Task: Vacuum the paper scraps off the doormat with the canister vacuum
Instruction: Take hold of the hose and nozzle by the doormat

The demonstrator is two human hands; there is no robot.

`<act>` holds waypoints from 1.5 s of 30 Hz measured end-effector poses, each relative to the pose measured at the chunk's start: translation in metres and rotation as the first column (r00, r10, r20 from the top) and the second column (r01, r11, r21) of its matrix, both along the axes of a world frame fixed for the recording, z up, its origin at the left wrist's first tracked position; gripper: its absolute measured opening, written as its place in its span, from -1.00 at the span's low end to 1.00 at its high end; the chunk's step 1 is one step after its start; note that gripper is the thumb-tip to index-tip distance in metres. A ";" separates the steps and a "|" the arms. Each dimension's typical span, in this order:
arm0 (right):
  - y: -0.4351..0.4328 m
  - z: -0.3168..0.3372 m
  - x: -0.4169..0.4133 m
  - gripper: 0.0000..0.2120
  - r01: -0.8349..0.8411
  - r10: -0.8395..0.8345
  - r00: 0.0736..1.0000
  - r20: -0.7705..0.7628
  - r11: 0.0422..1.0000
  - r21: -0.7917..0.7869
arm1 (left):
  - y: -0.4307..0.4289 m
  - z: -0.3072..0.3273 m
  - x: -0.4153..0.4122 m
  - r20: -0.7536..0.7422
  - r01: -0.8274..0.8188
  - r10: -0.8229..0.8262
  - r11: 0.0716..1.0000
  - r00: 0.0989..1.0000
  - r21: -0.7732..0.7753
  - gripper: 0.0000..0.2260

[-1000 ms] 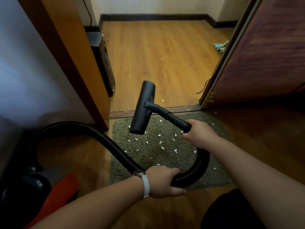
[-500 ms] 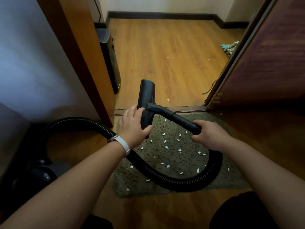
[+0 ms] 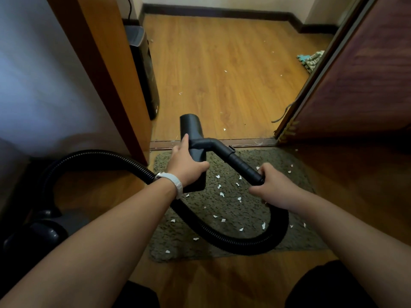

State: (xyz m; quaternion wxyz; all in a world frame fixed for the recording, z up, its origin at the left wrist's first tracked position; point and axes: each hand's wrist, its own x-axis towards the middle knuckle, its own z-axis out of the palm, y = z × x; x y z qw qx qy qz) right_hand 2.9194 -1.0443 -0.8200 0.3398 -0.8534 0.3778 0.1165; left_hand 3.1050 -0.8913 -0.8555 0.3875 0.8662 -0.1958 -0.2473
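Head view: left hand (image 3: pixel 186 165) grips nozzle (image 3: pixel 190 127), right hand (image 3: pixel 273 190) wand (image 3: pixel 240 163), over littered doorway doormat (image 3: pixel 244 212).

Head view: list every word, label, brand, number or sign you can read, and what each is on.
No text can be read.
Floor nozzle, wand and hose: plain black, no marking shows.
Canister: in shadow, no label shows.
Black unit by the door frame: pale speck low on its side, too small to read.
Wristband: plain white.
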 end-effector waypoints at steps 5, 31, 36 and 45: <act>0.000 -0.006 -0.001 -0.84 -0.071 0.073 0.997 0.033 0.996 -0.055 | 0.002 -0.007 0.002 -0.096 0.017 -0.016 1.000 0.995 0.012 -0.12; 0.089 0.019 0.056 -0.74 -0.268 0.328 0.929 0.173 0.917 -0.297 | 0.322 0.049 0.044 0.255 0.033 -0.143 0.919 0.956 0.393 -0.28; 0.136 0.022 0.079 -0.75 -0.423 0.486 0.859 0.159 0.851 -0.312 | 0.396 0.038 0.034 0.243 0.016 -0.153 0.874 0.958 0.486 -0.20; 0.199 0.014 0.120 -0.79 -0.550 0.605 0.788 0.114 0.775 -0.312 | 0.450 -0.009 0.004 0.325 0.081 -0.676 0.495 0.662 0.865 -0.01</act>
